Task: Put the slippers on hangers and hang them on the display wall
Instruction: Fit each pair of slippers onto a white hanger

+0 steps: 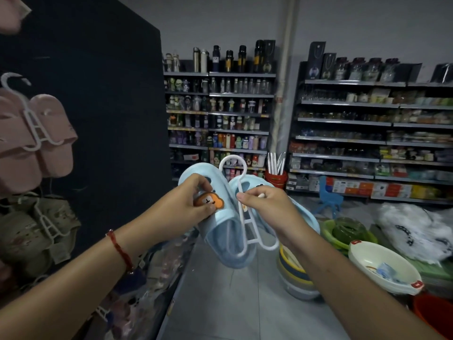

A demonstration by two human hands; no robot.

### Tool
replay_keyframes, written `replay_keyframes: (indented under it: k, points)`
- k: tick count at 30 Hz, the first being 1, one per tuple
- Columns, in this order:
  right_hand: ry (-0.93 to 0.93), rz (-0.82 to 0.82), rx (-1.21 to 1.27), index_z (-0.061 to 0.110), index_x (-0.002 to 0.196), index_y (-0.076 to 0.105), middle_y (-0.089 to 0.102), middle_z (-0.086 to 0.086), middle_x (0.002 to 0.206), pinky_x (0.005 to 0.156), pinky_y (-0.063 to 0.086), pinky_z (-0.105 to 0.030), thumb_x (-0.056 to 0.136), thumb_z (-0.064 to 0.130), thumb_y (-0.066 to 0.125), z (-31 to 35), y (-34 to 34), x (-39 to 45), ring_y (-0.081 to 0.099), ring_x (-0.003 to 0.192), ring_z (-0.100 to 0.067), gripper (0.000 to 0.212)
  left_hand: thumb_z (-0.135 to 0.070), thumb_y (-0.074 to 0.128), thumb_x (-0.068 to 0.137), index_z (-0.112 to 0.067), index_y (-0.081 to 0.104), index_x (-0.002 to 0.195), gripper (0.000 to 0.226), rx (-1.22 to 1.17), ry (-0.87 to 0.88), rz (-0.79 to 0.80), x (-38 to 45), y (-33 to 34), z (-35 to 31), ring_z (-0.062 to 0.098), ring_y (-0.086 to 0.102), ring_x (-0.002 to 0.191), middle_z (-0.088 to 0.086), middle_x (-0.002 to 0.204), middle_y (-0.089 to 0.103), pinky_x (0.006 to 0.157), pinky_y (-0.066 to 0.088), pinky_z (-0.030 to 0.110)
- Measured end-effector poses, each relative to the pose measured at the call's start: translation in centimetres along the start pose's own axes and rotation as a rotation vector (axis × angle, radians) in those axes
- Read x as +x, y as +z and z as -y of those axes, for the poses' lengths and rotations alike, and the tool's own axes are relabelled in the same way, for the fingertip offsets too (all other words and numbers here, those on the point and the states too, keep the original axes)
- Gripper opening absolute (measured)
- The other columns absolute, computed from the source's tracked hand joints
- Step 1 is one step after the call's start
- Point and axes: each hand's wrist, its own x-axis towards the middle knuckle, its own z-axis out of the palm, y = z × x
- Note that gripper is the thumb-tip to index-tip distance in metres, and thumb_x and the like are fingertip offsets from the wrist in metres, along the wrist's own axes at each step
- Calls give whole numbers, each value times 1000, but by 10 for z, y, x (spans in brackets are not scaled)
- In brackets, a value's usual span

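Observation:
Two light blue slippers hang on a white plastic hanger [245, 217] held in mid-air before me. My left hand [193, 200] grips the left slipper [225, 239] by its upper, around an orange bear patch. My right hand [267, 204] pinches the hanger's stem and partly covers the right slipper [306, 217]. The hanger's hook points up between the two slippers. The dark display wall [98, 94] stands to the left, with a pink pair [49, 133] and a beige pair [31, 231] hanging on white hangers.
Store shelves with bottles and cups [220, 119] fill the back. To the right on the floor sit stacked basins [294, 271], a cream tub [382, 263], green bowls [348, 229], a white bag [416, 231] and a red bucket [275, 177]. A grey aisle floor [232, 303] runs ahead.

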Motion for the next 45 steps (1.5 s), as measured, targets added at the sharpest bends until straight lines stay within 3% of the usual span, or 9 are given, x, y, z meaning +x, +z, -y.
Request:
replay_keyframes:
  k: [8,12,16,21,27,34,38,41,45]
  points:
    - [11,-17,144,10,80,75,74,0,78,64,49,-16,87,26,77,12,-3,12,68,77,-9,17,-56,67,86,-37,37,109,42,425,124,110,-19,16,-20,9,63,69,-12,83,62,58,51,28]
    - [93,22,276,15,84,79,77,-12,97,97,53,-53,81,34,80,12,-7,12,70,103,-34,20,-69,64,80,-37,13,145,89,634,219,-68,-24,31,-11,11,60,91,-13,126,45,61,42,23]
    - [195,96,454,-6,110,70,72,-26,107,94,55,-58,86,22,76,14,-5,5,70,96,-40,38,-78,62,73,-46,-22,150,118,758,269,-131,-24,44,-3,12,51,91,-5,136,32,62,41,25]
    - [176,105,429,-7,107,69,74,-21,95,92,56,-55,89,20,73,10,-5,0,71,86,-34,33,-88,51,63,-47,-11,154,118,690,311,-34,-26,39,-1,5,44,78,-16,121,35,59,38,20]
    - [173,152,445,4,94,72,73,-14,83,76,60,-41,89,20,71,11,-3,-5,72,76,-26,17,-77,56,65,-24,43,150,101,702,537,-244,-24,42,16,8,54,55,-12,99,57,39,39,22]
    - [271,149,583,5,111,71,69,-11,92,89,55,-48,91,65,50,9,-12,4,66,87,-28,66,-74,61,71,-29,51,141,84,606,508,-276,-26,38,25,5,50,61,-15,94,50,48,37,16]
    - [270,-27,717,1,117,66,68,-13,98,78,58,-43,103,18,47,6,-15,17,69,89,-29,30,-68,62,72,-28,53,140,80,587,480,-293,-29,32,30,5,46,61,-14,94,49,50,34,15]
    - [216,-167,634,4,120,66,68,-11,107,74,57,-34,89,-16,36,11,-17,25,69,94,-24,47,-63,69,67,-29,52,140,82,593,471,-272,-32,28,33,5,45,59,-14,92,49,48,32,13]
    - [123,-263,585,13,101,70,69,-7,106,84,56,-35,87,-22,37,21,-13,37,65,101,-21,50,-59,87,53,-28,58,134,91,662,476,-218,-33,28,34,7,52,55,-14,91,51,48,21,10]
